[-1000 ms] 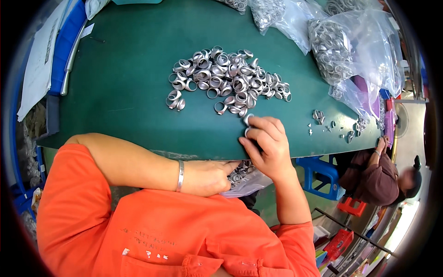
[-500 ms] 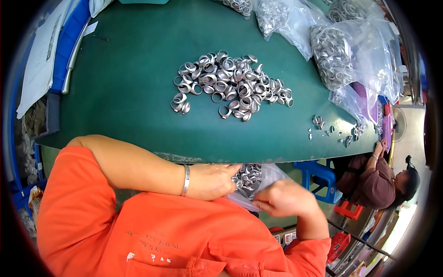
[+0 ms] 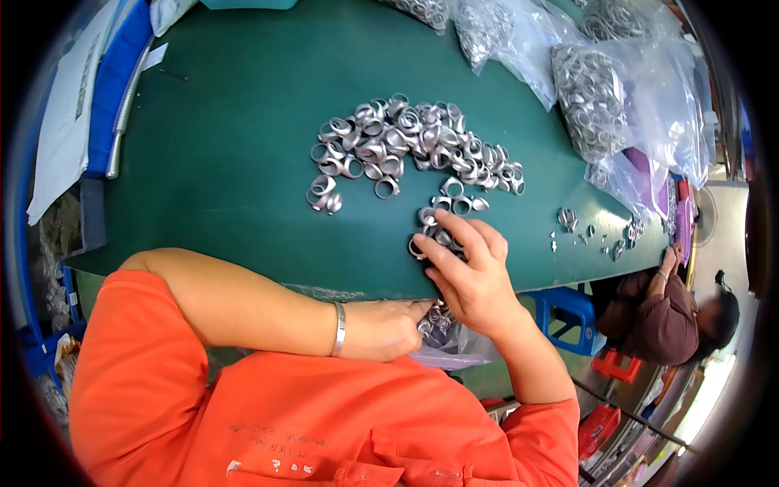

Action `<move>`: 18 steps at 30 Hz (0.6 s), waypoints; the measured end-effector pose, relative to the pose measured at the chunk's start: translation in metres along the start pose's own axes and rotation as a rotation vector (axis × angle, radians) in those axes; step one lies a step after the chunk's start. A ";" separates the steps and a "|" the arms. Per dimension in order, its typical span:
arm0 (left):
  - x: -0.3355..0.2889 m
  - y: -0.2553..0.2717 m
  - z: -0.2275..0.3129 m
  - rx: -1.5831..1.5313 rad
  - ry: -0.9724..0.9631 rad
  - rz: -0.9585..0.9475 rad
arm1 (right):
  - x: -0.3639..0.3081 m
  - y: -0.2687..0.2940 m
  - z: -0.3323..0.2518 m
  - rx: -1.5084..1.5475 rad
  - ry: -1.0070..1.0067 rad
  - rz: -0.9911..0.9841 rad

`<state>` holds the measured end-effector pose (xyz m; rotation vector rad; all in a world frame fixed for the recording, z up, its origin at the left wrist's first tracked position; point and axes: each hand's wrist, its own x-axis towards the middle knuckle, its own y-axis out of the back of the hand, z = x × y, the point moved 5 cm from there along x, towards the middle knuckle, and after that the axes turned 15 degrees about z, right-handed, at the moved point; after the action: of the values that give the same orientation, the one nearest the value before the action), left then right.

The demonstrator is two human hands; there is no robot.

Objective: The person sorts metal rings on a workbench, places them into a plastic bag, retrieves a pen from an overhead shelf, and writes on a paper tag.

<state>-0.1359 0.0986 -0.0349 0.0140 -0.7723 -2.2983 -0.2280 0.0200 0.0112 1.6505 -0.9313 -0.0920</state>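
Green counter (image 3: 227, 162) is carrying a ring pile (image 3: 414, 134), serving as landmark. Loose metal rings (image 3: 428, 216) are lying on the person's side of the pile, partly under the right hand (image 3: 475, 272). Right grip: fingers are arching part-way open, tips resting among these rings; whether any is being pinched, cannot tell. Left hand (image 3: 380, 329) is resting beside a clear bag (image 3: 458, 349), farther from the pile than the loose group; its fingers are bending, hold on the bag unclear. Judgement: handling is likely going best with fingers curving lightly behind a few rings and the bag mouth sitting wide, close under the counter edge. Orientation: loops are facing mixed ways; the ring below the index fingertip is showing its opening roughly upward. The pile's long axis is running left to right, dipping personward at its right end.
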 end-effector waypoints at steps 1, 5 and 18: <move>-0.001 0.000 -0.001 0.007 0.012 0.002 | -0.002 0.005 0.005 0.056 -0.021 0.026; -0.004 0.000 -0.006 -0.039 0.041 0.035 | -0.025 0.033 0.049 0.330 -0.362 0.384; -0.001 0.002 -0.002 -0.016 0.036 0.035 | -0.033 0.030 0.050 0.209 -0.335 0.291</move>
<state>-0.1333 0.0972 -0.0361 0.0347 -0.7303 -2.2644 -0.2923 0.0003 0.0072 1.7003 -1.4701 -0.0750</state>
